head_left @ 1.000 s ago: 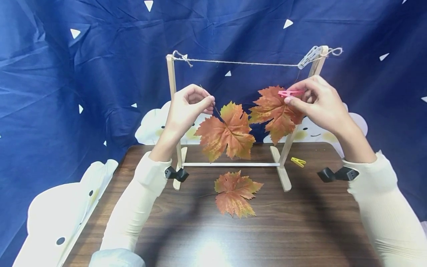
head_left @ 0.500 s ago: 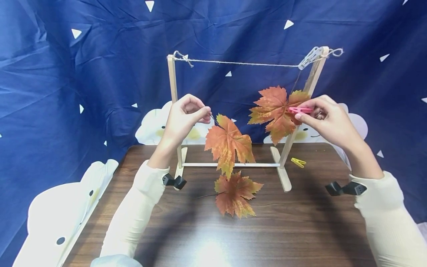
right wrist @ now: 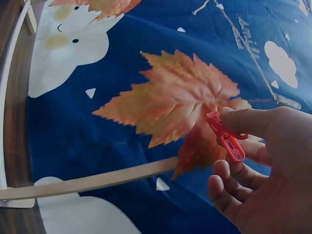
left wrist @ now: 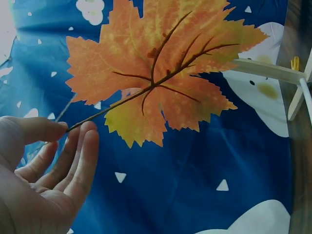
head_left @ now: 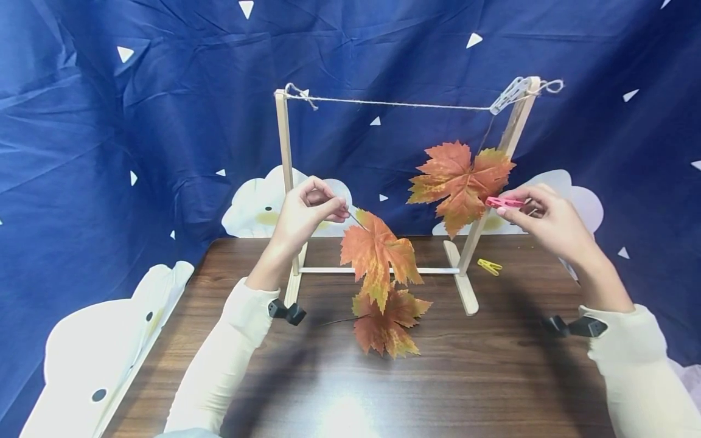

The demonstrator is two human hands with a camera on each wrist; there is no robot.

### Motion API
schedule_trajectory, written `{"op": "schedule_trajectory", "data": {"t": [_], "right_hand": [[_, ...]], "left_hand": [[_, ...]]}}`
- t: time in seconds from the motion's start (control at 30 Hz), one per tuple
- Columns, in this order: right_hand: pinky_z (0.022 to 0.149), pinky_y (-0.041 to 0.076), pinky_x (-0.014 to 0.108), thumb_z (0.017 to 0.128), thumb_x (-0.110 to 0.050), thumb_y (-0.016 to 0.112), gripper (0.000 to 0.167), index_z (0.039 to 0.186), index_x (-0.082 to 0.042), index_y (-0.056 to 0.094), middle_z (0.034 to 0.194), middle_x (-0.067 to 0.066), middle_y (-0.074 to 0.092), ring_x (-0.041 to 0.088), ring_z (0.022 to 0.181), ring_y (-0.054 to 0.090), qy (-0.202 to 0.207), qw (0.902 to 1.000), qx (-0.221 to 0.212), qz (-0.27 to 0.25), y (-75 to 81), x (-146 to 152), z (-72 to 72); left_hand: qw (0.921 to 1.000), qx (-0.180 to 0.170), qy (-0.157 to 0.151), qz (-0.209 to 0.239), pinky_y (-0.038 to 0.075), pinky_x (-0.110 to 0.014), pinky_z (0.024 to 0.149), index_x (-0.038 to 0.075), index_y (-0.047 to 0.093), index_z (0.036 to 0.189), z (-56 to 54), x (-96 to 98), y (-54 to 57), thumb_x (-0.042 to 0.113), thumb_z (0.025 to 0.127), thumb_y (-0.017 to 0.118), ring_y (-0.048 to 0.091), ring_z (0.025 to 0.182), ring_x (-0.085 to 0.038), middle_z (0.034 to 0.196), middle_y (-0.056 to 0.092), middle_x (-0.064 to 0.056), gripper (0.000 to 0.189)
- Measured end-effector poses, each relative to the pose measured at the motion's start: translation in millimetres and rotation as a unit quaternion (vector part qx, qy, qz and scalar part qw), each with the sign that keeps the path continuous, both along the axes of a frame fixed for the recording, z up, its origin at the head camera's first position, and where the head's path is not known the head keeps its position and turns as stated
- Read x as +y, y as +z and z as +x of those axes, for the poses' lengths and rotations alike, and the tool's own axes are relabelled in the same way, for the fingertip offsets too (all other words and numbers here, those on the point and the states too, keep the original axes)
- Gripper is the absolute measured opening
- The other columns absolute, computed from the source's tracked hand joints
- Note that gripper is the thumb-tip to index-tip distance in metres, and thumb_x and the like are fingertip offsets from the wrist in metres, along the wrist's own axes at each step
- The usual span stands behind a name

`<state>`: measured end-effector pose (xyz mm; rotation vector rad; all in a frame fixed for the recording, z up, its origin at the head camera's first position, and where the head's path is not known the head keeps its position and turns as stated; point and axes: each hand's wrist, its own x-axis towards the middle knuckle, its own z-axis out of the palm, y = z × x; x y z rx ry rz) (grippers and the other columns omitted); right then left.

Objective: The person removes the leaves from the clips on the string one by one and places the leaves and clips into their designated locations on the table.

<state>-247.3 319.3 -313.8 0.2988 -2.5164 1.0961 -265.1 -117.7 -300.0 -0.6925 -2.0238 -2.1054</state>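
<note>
My left hand [head_left: 309,210] pinches the thin brown stem of an orange artificial maple leaf [head_left: 378,252], whose veined side faces the left wrist view. My right hand [head_left: 553,219] holds a pink clothespin [head_left: 504,203] between thumb and fingers; in the right wrist view the clothespin [right wrist: 226,137] appears red. Beside it a second leaf [head_left: 460,182] hangs by its stem from a white clothespin [head_left: 508,95] at the right end of the string [head_left: 394,103]. On the table, partly behind the held leaf in the head view, lies a third leaf [head_left: 386,331].
A wooden frame with two posts [head_left: 283,134] carries the string, and a white rod [head_left: 432,271] joins its feet. To the right of the frame a yellow clothespin [head_left: 490,266] lies on the brown table [head_left: 465,377]. A blue curtain [head_left: 208,79] hangs behind.
Both hands have come down, the left with its leaf and the right with the pink clothespin. The right hand has moved off the hanging leaf toward the right.
</note>
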Motion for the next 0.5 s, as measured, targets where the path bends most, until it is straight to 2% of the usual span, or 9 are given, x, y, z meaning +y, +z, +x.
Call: {"op": "schedule_trajectory", "data": {"t": [0.23, 0.5], "right_hand": [[0.059, 0.048, 0.015, 0.098, -0.018, 0.078, 0.031, 0.122, -0.001, 0.071, 0.101, -0.022, 0.057, -0.005, 0.074, 0.058, -0.01, 0.9998, -0.017, -0.003, -17.4, 11.9, -1.9], [0.061, 0.048, 0.012, 0.096, -0.014, 0.08, 0.028, 0.119, 0.001, 0.073, 0.095, -0.024, 0.058, -0.006, 0.073, 0.057, -0.006, 0.9998, 0.004, 0.017, -36.7, 26.3, -9.5]], "left_hand": [[0.9996, -0.027, 0.004, -0.001, 0.067, -0.033, 0.078, 0.005, 0.061, 0.095, 0.6, -2.3, -17.2, -0.005, 0.097, 0.071, 0.078, 0.075, -0.013, 0.085, 0.079, 0.001, 0.014], [0.9989, -0.043, 0.006, 0.016, 0.067, -0.034, 0.079, 0.006, 0.062, 0.092, 2.2, -4.0, -36.9, -0.005, 0.096, 0.071, 0.078, 0.076, -0.014, 0.086, 0.08, -0.002, 0.015]]}}
